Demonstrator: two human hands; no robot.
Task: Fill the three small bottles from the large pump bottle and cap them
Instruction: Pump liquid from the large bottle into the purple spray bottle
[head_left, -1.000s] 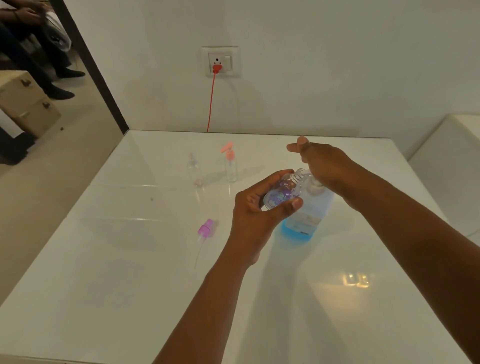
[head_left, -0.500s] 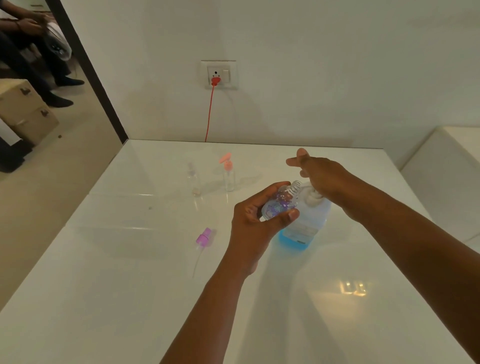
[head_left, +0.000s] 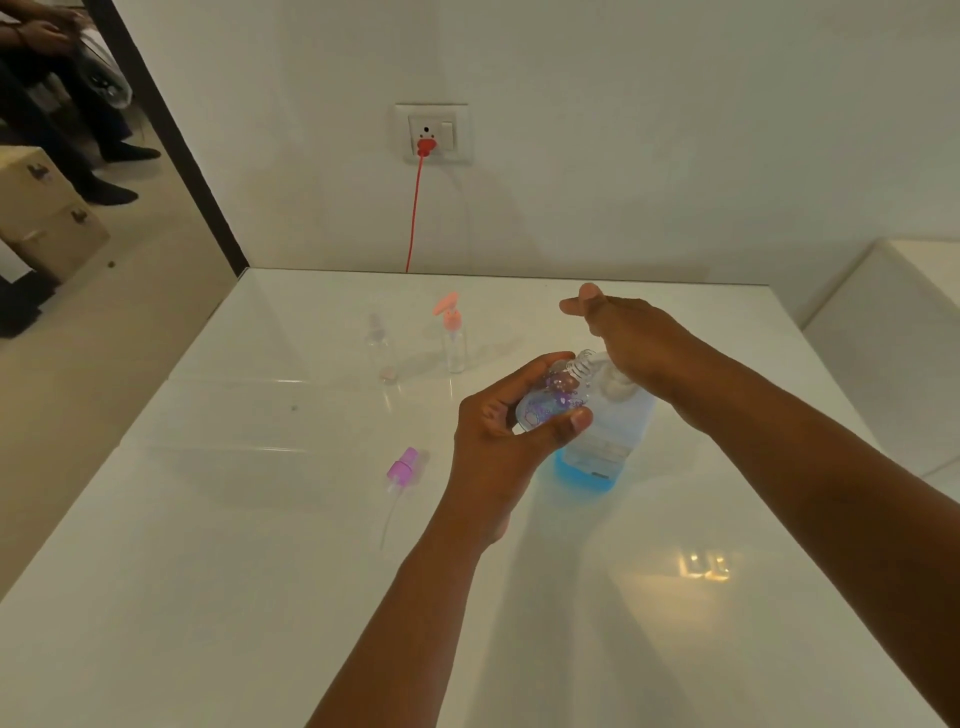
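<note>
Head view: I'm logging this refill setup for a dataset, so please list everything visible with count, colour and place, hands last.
small bottle with purple print: 1, clear, uncapped, tilted in the left hand, neck toward the pump
large pump bottle: 1, translucent with blue liquid at the base, on the table under the right hand
small bottle with pink pump cap: 1, clear, standing far centre
small bottle, capless: 1, clear, left of the pink-capped one
spray cap with dip tube: 1, purple, lying left of the left hand
table: 1, glossy white
wall socket: 1, white, with red plug and cable
boxes: 2, tan, on the floor far left
left hand: grips the printed bottle
right hand: presses on the pump head
</note>
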